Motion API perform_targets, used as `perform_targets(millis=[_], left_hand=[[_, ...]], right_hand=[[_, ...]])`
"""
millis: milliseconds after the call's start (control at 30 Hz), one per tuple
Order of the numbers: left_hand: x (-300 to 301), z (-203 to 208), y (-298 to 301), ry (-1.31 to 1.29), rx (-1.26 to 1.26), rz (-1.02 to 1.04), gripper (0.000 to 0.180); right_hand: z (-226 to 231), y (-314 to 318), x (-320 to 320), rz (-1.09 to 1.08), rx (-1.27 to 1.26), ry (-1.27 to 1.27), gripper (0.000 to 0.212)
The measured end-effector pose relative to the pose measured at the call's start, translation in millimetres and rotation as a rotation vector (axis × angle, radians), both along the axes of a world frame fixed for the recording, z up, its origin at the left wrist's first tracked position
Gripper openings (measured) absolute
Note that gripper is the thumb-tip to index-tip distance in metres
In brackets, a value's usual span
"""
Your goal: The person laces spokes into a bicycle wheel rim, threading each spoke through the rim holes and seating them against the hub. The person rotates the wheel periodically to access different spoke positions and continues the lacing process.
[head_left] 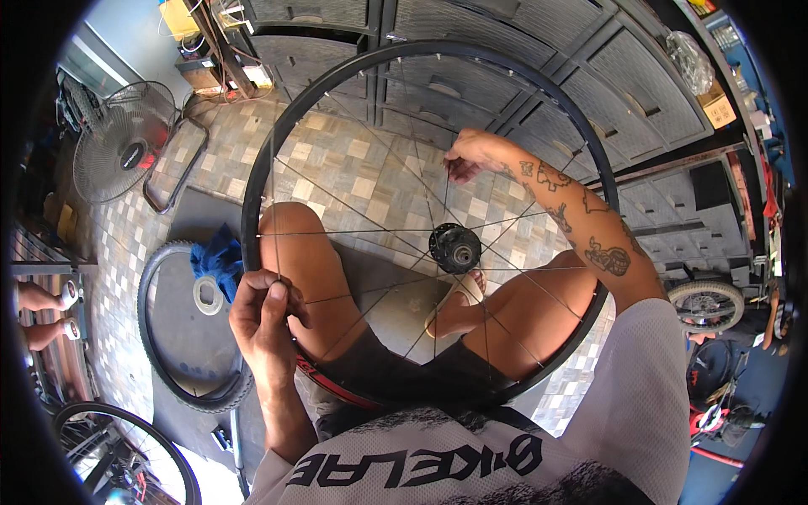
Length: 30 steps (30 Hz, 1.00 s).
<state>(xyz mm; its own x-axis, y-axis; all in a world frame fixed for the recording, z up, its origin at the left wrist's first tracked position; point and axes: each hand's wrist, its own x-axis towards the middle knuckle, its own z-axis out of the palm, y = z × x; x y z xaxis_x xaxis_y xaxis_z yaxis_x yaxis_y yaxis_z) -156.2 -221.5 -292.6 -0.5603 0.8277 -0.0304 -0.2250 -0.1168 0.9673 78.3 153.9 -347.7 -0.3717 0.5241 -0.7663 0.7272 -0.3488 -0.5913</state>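
Note:
A black bicycle wheel rim [608, 181] rests across my lap, with thin spokes running to a black hub [455, 248] right of its middle. At the rim's left side my left hand [268, 316] is closed, thumb against fingers, on a thin spoke [273, 194] that rises from the pinch. My right hand [467, 158] reaches over the rim from the right, above the hub. Its fingers are pinched on a dark spoke [448, 189] that runs down toward the hub. The fingertips are small and partly hidden.
On the floor at left lie a tyre [156, 358] and a blue cloth [215, 261]. A fan [126, 143] stands beyond them. Grey drawers [446, 93] line the far side. Another wheel [126, 412] is at lower left, and a small wheel [707, 305] at right.

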Motion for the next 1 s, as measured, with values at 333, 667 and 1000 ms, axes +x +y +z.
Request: perform_targets(millis=[333, 667, 1000], left_hand=[[-30.4, -13.6, -13.8, -0.147, -0.005, 0.019, 0.015], [-1.7, 5.3, 3.9, -0.002, -0.135, -0.129, 0.007], [91.9, 11.9, 78.2, 0.386, 0.119, -0.595, 0.019]], right_hand=[[-8.9, -28.7, -6.5, 0.116, -0.229, 0.056, 0.022], [-38.1, -40.8, -4.9, 0.507, -0.184, -0.336, 0.024], [-35.0, -31.3, 12.8, 0.802, -0.226, 0.027, 0.022]])
